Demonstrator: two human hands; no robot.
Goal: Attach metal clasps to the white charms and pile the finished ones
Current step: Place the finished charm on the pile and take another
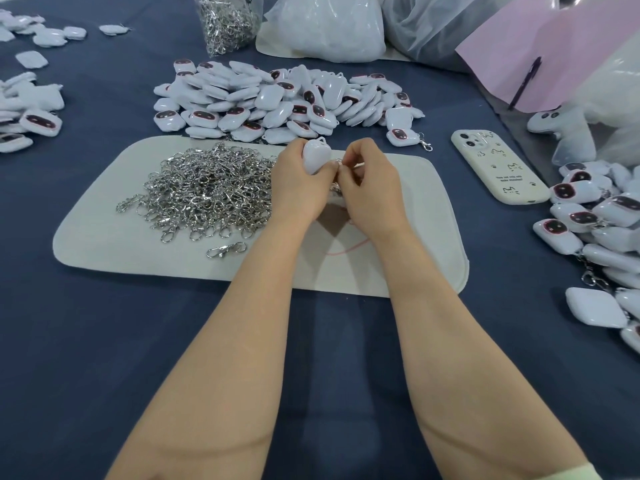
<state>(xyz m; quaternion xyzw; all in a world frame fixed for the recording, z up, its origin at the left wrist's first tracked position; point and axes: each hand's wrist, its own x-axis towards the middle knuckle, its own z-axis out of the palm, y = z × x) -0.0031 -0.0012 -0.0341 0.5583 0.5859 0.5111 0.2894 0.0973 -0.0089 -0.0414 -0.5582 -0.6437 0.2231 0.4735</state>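
Note:
My left hand (298, 181) grips a white charm (316, 154) over the white mat (408, 258), its plain back facing me. My right hand (367, 184) pinches a metal clasp (338, 164) against the charm's edge; most of the clasp is hidden by my fingers. A heap of loose silver clasps (211, 192) lies on the mat's left half, with one stray clasp (225, 250) near its front. Behind the mat is a big pile of white charms (277, 102) with dark faces. At the right edge lies another pile of charms with clasps (602, 230).
A cream phone (498, 168) lies face down right of the mat. A clear bag of clasps (227, 22) and white plastic bags (329, 26) stand at the back. More charms (31, 109) lie at the far left. Pink paper (540, 53) is at back right.

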